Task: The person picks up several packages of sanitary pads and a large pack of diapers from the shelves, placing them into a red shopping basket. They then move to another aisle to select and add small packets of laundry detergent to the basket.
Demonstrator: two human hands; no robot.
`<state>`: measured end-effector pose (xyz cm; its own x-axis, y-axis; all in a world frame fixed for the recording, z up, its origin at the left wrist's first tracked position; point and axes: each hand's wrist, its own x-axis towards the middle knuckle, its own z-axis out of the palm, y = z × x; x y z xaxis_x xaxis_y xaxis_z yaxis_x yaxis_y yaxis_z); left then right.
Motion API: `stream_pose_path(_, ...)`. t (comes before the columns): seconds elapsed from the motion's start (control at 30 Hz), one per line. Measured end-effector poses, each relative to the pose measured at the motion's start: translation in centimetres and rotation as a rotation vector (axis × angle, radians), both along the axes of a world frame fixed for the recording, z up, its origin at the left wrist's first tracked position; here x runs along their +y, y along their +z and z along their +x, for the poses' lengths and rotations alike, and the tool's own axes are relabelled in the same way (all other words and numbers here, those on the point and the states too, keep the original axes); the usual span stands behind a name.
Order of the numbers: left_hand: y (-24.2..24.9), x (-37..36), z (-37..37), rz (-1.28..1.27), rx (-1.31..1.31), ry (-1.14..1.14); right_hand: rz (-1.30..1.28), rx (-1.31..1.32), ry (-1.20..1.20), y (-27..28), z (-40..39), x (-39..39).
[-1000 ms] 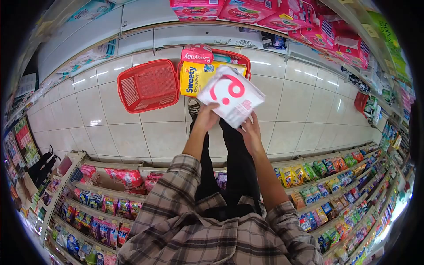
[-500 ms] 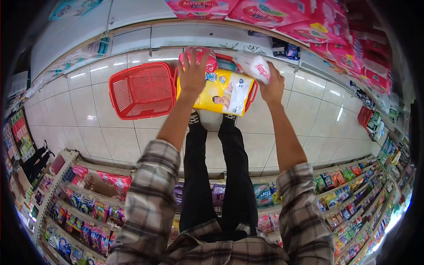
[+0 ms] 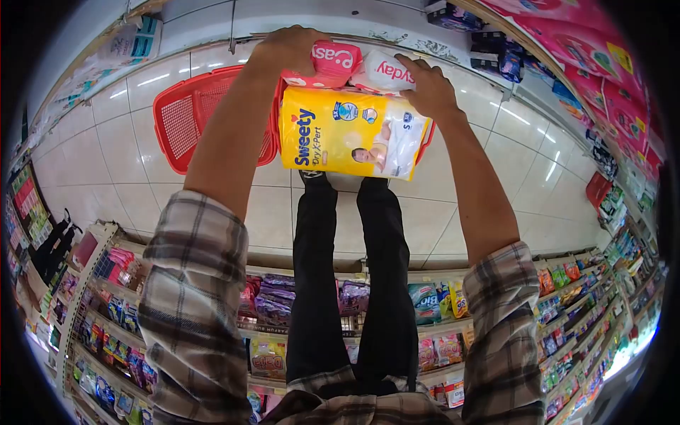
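Observation:
My left hand (image 3: 289, 51) is closed around the left end of a pink soft pack (image 3: 336, 64) with white lettering. My right hand (image 3: 431, 88) grips the right side of a white soft pack (image 3: 382, 71) with pink lettering. The two packs sit side by side, touching, behind a yellow and white diaper pack (image 3: 333, 134). That diaper pack lies flat over a red basket, whose rim (image 3: 427, 134) shows at the right. Most of this basket is hidden by the packs.
A second red basket (image 3: 177, 127) stands to the left on the tiled floor (image 3: 496, 184). Shelves with pink packs (image 3: 567, 42) run along the far side. Behind my legs are shelves of several colourful pouches (image 3: 273, 301). Another red basket (image 3: 597, 190) is at the far right.
The white pack has moved left and down against the pink one with my right hand. My left hand has shifted to the pink pack's left end. The view has tilted and moved closer.

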<state>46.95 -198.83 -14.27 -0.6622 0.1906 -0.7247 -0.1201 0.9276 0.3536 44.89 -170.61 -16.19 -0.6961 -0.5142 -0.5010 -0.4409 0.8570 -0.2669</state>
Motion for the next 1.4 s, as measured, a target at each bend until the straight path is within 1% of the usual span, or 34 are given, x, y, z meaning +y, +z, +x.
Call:
stream_pose_path(0.03, -1.4, -0.2, 0.7, 0.006, 0.077, -0.002, 0.034, 0.011, 0.024, -0.2, 0.4, -0.6)
stream_pose_path(0.1, -5.0, -0.1, 2.7, 0.021, 0.223, -0.015, 0.062, 0.12, -0.001, -1.2, 2.0, -1.5)
stream_pose_path(0.13, -4.7, 0.7, 3.7, -0.046, 0.26, 0.011, 0.077, 0.171, -0.018, -1.7, 3.0, -1.7)
stream_pose_path(0.23, -4.1, 1.5, 5.3, -0.103, 0.221, 0.033, 0.062, 0.264, -0.025, -2.7, 4.4, -1.5)
stream_pose_path(0.37, -4.1, 1.2, 4.5, -0.061, 0.112, 0.081, 0.165, 0.088, 0.03, -1.9, 2.3, -1.8)
stream_pose_path(0.4, -4.2, 1.4, 4.6, -0.084, 0.114, 0.076, 0.178, 0.021, 0.046, -1.6, 1.5, -2.1)
stream_pose_path(0.5, -4.5, 1.9, 5.2, -0.146, 0.169, 0.088, 0.286, -0.035, 0.106, 0.5, 0.5, -3.6)
stream_pose_path(0.57, -4.3, 2.3, 6.3, -0.165, 0.242, 0.117, 0.289, 0.035, 0.091, -0.4, 1.2, -3.7)
stream_pose_path(0.7, -4.0, 2.4, 6.4, -0.171, 0.245, 0.122, 0.321, 0.275, 0.097, -4.0, 3.4, -3.0)
stream_pose_path(0.73, -3.1, 2.6, 6.3, -0.203, 0.214, 0.095, 0.329, 0.261, 0.079, -4.2, 3.4, -3.2)
stream_pose_path(0.8, -1.7, 3.4, 6.8, -0.29, 0.274, 0.114, 0.353, 0.217, 0.033, -3.8, 3.4, -3.4)
stream_pose_path(0.83, -1.1, 3.7, 7.4, -0.334, 0.307, 0.122, 0.368, 0.17, 0.015, -2.7, 3.3, -3.5)
stream_pose_path(0.9, 0.0, 4.4, 10.3, -0.32, 0.534, 0.183, 0.308, 0.185, -0.094, -1.3, 3.8, -3.0)
stream_pose_path(0.93, 0.7, 4.5, 11.8, -0.26, 0.589, 0.258, 0.265, 0.13, -0.122, 0.8, 4.1, -2.6)
stream_pose_path(0.97, 1.4, 4.7, 13.7, -0.195, 0.642, 0.332, 0.23, 0.141, -0.16, 2.3, 4.6, -1.7)
stream_pose_path(1.03, 1.9, 4.7, 18.7, -0.009, 0.728, 0.557, 0.08, 0.146, -0.264, 3.6, 5.8, 1.5)
stream_pose_path(1.07, 1.8, 5.0, 21.6, -0.025, 0.684, 0.644, 0.076, 0.126, -0.326, 5.4, 6.4, 2.9)
stream_pose_path(1.1, 1.6, 4.9, 24.8, 0.084, 0.583, 0.752, 0.011, 0.133, -0.382, 6.2, 7.1, 5.1)
stream_pose_path(1.13, -2.8, 5.2, 30.6, 0.035, 0.545, 0.805, -0.057, 0.139, -0.437, 6.5, 7.4, 7.7)
stream_pose_path(1.17, -0.6, 5.1, 33.0, 0.25, -0.008, 1.066, -0.1, 0.16, -0.46, 7.2, 7.2, 10.3)
stream_pose_path(1.23, -3.1, 4.3, 42.5, 0.458, -0.581, 1.176, -0.175, 0.246, -0.506, 10.1, 6.3, 14.6)
stream_pose_path(1.27, -2.4, 4.8, 47.0, 0.41, -0.588, 1.201, -0.27, 0.335, -0.517, 12.4, 5.1, 16.1)
stream_pose_path(1.3, -3.9, 4.4, 52.3, 0.267, -0.708, 1.039, -0.305, 0.446, -0.49, 14.3, 3.7, 17.6)
stream_pose_path(1.33, -1.7, 4.9, 54.6, 0.022, -0.59, 0.75, -0.341, 0.486, -0.506, 16.4, 2.2, 18.9)
stream_pose_path(1.37, 1.9, 4.9, 55.3, -0.019, -0.52, 0.613, -0.353, 0.567, -0.465, 18.9, 0.5, 19.6)
stream_pose_path(1.4, 2.2, 4.9, 58.7, -0.009, -0.436, 0.591, -0.343, 0.56, -0.491, 22.1, -1.1, 19.3)
